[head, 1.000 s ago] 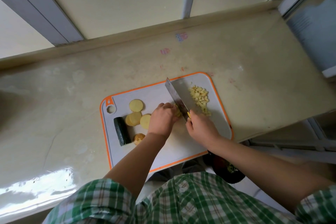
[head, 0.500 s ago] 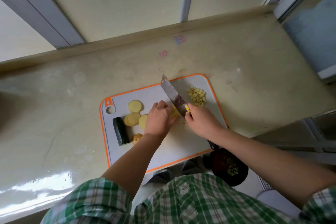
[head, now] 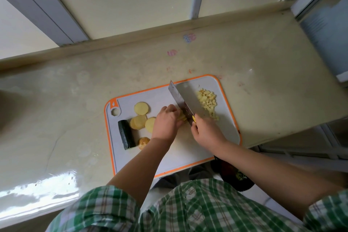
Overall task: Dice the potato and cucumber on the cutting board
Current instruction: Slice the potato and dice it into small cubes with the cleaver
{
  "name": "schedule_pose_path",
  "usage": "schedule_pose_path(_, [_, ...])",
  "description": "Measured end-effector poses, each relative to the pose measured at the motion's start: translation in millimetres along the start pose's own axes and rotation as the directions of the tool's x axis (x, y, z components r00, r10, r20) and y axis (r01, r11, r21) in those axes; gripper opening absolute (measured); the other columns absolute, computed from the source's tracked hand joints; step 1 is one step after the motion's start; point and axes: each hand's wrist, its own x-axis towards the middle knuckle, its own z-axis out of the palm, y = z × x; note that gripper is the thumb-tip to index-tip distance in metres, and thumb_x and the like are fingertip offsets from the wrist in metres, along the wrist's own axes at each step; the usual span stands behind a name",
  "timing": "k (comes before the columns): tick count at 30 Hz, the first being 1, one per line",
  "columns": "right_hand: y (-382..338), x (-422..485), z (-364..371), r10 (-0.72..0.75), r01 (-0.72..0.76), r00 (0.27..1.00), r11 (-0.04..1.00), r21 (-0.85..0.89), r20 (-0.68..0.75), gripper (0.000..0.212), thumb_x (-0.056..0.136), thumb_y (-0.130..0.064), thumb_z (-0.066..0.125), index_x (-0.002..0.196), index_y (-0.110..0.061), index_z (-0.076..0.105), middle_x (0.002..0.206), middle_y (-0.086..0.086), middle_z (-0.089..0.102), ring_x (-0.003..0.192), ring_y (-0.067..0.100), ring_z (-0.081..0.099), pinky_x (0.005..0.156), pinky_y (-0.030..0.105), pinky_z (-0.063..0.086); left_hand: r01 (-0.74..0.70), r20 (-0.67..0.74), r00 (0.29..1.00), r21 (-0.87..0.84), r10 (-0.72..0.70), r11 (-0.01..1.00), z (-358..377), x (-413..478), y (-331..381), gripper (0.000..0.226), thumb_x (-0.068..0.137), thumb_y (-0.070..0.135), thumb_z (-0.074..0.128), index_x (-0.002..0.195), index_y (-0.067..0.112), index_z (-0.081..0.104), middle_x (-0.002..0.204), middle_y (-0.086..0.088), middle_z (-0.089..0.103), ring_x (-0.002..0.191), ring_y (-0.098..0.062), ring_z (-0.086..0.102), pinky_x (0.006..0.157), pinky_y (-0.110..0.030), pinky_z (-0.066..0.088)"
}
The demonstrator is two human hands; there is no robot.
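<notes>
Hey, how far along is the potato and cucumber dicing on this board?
Partway. Done: a diced potato pile sits at the far right of the cutting board. In hand: the left hand holds stacked slices while the right hand grips the knife against them. Left: several round potato slices, a potato end, and the cucumber piece, not yet diced.

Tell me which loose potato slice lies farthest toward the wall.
The round slice level with the hanging hole of the cutting board. The other slices lie nearer the person, beside the cucumber, two of them overlapping.
</notes>
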Motion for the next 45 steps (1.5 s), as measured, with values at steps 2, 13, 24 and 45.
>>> schedule_pose_path(2, [2.2, -0.7, 2.8, 0.000, 0.000, 1.000, 1.000, 0.002, -0.015, 0.013, 0.096, -0.017, 0.043, 0.084, -0.016, 0.037, 0.070, 0.004, 0.047, 0.068, 0.030, 0.053, 0.057, 0.031, 0.029, 0.007, -0.002, 1.000, -0.016, -0.007, 1.000, -0.3, -0.6, 0.4, 0.025, 0.085, 0.027, 0.068, 0.102, 0.010, 0.069, 0.105, -0.007, 0.061, 0.092, -0.025, 0.053, 0.078, -0.036, 0.046])
schedule_pose_path(13, [-3.9, 8.8, -21.9, -0.033, 0.032, 0.998, 0.999, -0.015, -0.062, 0.013, 0.094, -0.016, 0.044, 0.082, -0.015, 0.039, 0.071, 0.018, 0.057, 0.069, 0.038, 0.055, 0.055, 0.035, 0.031, 0.044, -0.055, 0.997, -0.053, -0.047, 0.998, -8.7, -4.0, -1.5, 0.037, 0.082, 0.040, 0.071, 0.108, 0.013, 0.066, 0.093, -0.011, 0.058, 0.089, -0.031, 0.055, 0.074, -0.039, 0.045])
schedule_pose_path(24, [-11.1, 0.7, -11.1, -0.015, 0.015, 1.000, 0.999, -0.032, 0.005, 0.014, 0.095, -0.015, 0.042, 0.082, -0.013, 0.038, 0.062, -0.001, 0.039, 0.061, 0.023, 0.041, 0.052, 0.030, 0.026, 0.084, -0.007, 0.996, -0.001, -0.084, 0.996, -4.4, 0.7, -0.8, 0.020, 0.087, 0.031, 0.065, 0.095, 0.013, 0.070, 0.093, -0.007, 0.058, 0.089, -0.023, 0.051, 0.075, -0.031, 0.039])
schedule_pose_path(45, [-9.1, 2.3, -19.6, -0.032, 0.031, 0.999, 0.999, -0.019, -0.040, 0.013, 0.094, -0.017, 0.043, 0.081, -0.015, 0.038, 0.073, 0.017, 0.056, 0.069, 0.036, 0.054, 0.056, 0.033, 0.028, 0.100, -0.019, 0.995, -0.030, -0.100, 0.995, -16.8, -5.6, -2.7, 0.024, 0.084, 0.036, 0.068, 0.086, 0.012, 0.066, 0.089, -0.011, 0.058, 0.090, -0.029, 0.054, 0.073, -0.034, 0.038])
